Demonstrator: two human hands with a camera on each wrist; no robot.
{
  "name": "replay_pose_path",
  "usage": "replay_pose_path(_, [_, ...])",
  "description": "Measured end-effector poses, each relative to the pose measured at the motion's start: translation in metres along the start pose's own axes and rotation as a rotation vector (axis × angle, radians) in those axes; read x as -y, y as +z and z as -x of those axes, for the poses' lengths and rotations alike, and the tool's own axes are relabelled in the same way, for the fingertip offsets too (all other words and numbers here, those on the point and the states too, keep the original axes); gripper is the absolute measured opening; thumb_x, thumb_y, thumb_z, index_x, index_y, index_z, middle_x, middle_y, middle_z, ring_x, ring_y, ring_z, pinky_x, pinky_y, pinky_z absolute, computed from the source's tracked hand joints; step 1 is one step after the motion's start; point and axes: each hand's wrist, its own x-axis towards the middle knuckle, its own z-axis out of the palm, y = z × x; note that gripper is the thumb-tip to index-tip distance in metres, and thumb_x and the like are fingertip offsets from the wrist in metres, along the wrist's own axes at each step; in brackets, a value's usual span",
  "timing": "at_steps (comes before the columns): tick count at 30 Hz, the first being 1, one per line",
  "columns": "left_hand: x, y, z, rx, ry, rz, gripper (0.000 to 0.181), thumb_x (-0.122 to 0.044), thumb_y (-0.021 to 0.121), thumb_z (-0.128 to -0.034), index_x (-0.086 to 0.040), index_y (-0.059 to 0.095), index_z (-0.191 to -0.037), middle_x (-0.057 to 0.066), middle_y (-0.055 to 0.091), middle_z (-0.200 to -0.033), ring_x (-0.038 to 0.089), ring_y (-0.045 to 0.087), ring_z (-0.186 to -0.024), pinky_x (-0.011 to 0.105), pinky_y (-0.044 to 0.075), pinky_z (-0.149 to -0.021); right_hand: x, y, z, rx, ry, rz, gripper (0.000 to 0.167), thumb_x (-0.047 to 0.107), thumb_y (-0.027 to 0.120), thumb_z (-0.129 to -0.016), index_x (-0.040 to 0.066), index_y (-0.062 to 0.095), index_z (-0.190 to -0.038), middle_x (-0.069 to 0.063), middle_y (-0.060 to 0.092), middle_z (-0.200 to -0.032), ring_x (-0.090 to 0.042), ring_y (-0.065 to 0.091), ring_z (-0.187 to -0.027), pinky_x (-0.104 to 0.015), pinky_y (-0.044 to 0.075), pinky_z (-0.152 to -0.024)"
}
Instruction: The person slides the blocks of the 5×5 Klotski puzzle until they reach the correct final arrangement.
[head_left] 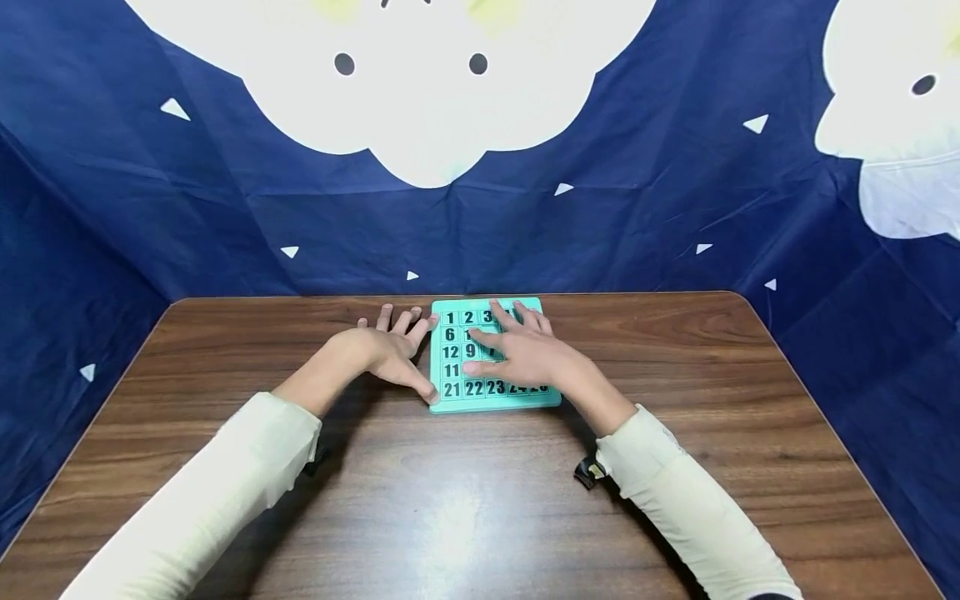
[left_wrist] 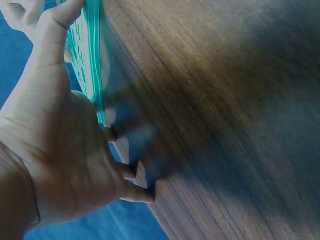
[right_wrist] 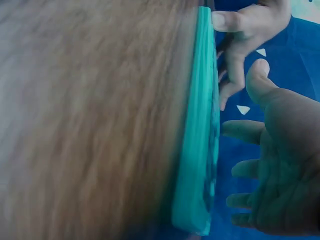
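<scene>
A turquoise number slide puzzle [head_left: 474, 389] lies flat near the table's far edge, its black-numbered tiles set in rows within a raised frame. At its left side is my left hand [head_left: 386, 354], fingers spread; the thumb touches the lower left corner and the index fingertip meets the upper left edge. Its other fingertips touch the wooden table in the left wrist view. My right hand [head_left: 525, 354] hovers over the puzzle's right part with fingers extended, hiding several middle and right tiles. The right wrist view shows a gap between this hand [right_wrist: 290, 165] and the puzzle's face.
The brown wood-grain table [head_left: 465, 500] extends toward me and to both sides. Behind it hangs a dark blue cloth [head_left: 450, 233] printed with white clouds and small triangles. Both forearms wear pale sleeves [head_left: 217, 483], with a dark strap piece [head_left: 588, 472] near the right wrist.
</scene>
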Motion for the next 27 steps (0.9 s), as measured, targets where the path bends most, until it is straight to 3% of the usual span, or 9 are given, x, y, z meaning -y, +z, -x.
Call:
replay_pose_path(5, [0.001, 0.001, 0.002, 0.002, 0.001, 0.008, 0.15, -0.087, 0.08, -0.0799, -0.029, -0.013, -0.183, 0.015, -0.021, -0.19, 0.054, -0.027, -0.172, 0.086, -0.002, -0.133, 0.0, -0.003, 0.015, 0.019, 0.048, 0.047, 0.075, 0.078, 0.052, -0.108, 0.035, 0.052, -0.17, -0.013, 0.001, -0.192, -0.052, -0.006, -0.177, -0.074, 0.001, -0.141])
replay_pose_path(14, [0.0, 0.0, 0.001, 0.0, 0.003, -0.003, 0.149, -0.088, 0.079, -0.0798, -0.03, -0.013, -0.183, 0.015, -0.021, -0.19, 0.054, -0.026, -0.172, 0.085, -0.001, -0.133, 0.004, -0.006, 0.013, 0.049, 0.125, 0.075, 0.08, 0.083, 0.045, -0.107, 0.038, 0.045, -0.174, -0.012, -0.002, -0.192, -0.051, -0.01, -0.176, -0.071, -0.002, -0.142])
replay_pose_path(22, [0.0, -0.002, 0.0, -0.009, 0.0, -0.007, 0.149, -0.089, 0.078, -0.0801, -0.028, -0.012, -0.183, 0.016, -0.019, -0.191, 0.056, -0.024, -0.172, 0.086, 0.0, -0.133, 0.007, -0.001, -0.003, -0.021, 0.068, 0.08, 0.083, 0.082, 0.046, -0.108, 0.034, 0.041, -0.176, -0.015, -0.001, -0.192, -0.051, -0.006, -0.177, -0.07, 0.0, -0.142])
replay_pose_path(27, [0.001, -0.002, 0.002, 0.009, -0.005, -0.011, 0.15, -0.09, 0.077, -0.0802, -0.028, -0.014, -0.183, 0.014, -0.022, -0.19, 0.053, -0.027, -0.172, 0.085, -0.002, -0.133, 0.009, 0.0, 0.002, -0.029, 0.079, 0.092, 0.084, 0.084, 0.045, -0.107, 0.032, 0.047, -0.174, -0.013, 0.0, -0.192, -0.049, -0.006, -0.177, -0.07, -0.001, -0.142])
